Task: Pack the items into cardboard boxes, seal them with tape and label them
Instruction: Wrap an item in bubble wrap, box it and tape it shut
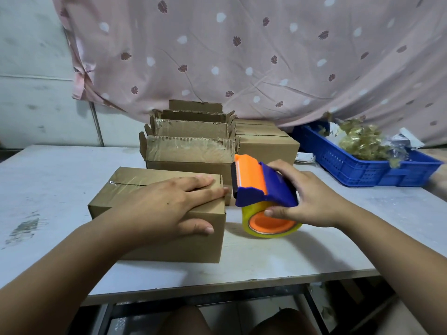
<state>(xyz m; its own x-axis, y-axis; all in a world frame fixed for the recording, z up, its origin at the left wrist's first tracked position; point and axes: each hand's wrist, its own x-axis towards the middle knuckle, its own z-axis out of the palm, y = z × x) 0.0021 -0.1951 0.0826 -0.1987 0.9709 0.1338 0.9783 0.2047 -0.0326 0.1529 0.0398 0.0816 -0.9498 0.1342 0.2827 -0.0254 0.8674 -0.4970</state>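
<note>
**Taped box under the left hand, dispenser in the right**

A white, scuffed surface (48, 177) carries everything. Near the left, a small closed brown cardboard box (179, 245) sits with a glossy strip of clear tape along its top seam. The left hand (169, 204) lies flat on the lid, fingers straight and reaching its far right edge, thumb down on the near face.

Just beside the box's right side is a blue and orange plastic tape dispenser (256, 184) with a roll of yellowish clear tape (271, 232) on an orange core. The right hand (312, 199) grips it, fingers curled over the blue handle, thumb against the roll's near side.

Farther back stands a row of open corrugated cardboard boxes (188, 151) with raised, ragged flaps, and closed boxes (266, 143) to their right. At the far right, a blue perforated plastic crate (358, 168) holds crinkly gold-wrapped items (360, 143).
</note>
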